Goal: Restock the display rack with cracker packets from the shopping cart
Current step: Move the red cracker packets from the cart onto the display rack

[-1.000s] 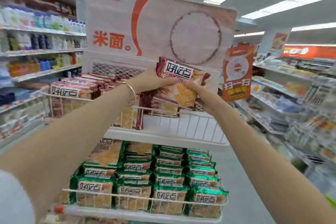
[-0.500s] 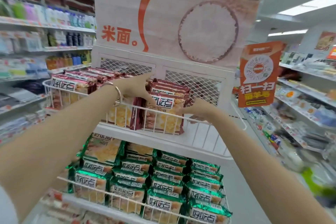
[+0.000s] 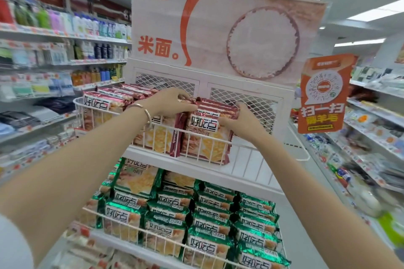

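Atop rack [image 3: 203, 85], cracker packets [image 3: 205, 124] (upright) gripped between left hand [image 3: 172, 102], right hand [image 3: 238, 120].

Display rack [image 3: 166, 82]: white, mesh back, wire front rails.

Top shelf [image 3: 247, 159]: red cracker packets [image 3: 205, 125] stand upright on edge against the rail. The front stack is gripped between left fingers [image 3: 182, 94] and right fingers [image 3: 238, 108]. Further red packets [image 3: 102, 105] stand in a row left of the left fingers.

Lower shelf [image 3: 122, 243], below the fingers: green cracker packets [image 3: 209, 225] in overlapping rows, the front ones behind the rail.
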The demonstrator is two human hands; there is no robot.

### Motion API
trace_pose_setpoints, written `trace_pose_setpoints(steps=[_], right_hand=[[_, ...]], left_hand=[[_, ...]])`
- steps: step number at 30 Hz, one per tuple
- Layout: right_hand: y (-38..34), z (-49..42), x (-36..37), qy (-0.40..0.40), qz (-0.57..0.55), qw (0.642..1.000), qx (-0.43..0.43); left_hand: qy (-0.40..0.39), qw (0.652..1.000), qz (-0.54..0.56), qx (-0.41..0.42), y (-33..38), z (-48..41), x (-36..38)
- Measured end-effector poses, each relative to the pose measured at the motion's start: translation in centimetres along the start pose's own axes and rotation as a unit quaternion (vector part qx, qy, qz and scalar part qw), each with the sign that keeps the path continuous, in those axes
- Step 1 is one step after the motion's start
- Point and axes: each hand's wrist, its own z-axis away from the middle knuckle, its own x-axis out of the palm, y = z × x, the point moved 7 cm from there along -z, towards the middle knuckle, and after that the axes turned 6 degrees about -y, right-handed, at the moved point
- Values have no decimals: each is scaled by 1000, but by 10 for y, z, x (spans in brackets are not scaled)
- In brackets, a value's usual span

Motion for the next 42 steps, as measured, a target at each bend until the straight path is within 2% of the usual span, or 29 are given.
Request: trace_pose_setpoints(steps=[3,11,15,23,27,31,35,39,42], right_hand=[[-40,-1,14,55,117,990,-61],[-159,-4,137,15,170,970,-173],[-218,1,223,4,214,950,-228],[-309,49,433,-154,179,928,-289],[-335,81,527,-254,186,896,-312],[-341,104,617,-349,205,855,-324],[-326,118,705,-456,242,792,-327],[-292,120,784,-541,288,725,-314],[-260,118,836,-595,289,696,-278]], left_hand=[[61,998,-9,-18,-27,18,-23],[114,979,-91,-139,-153,115,-87],[110,969,-78,-206,-238,197,-116],[55,927,-84,-361,-390,375,-125],[44,901,-76,-425,-447,451,-114],[36,873,-28,-486,-494,509,-85],[40,842,65,-535,-541,557,-35],[30,795,152,-587,-585,591,28],[25,759,186,-623,-614,605,62]])
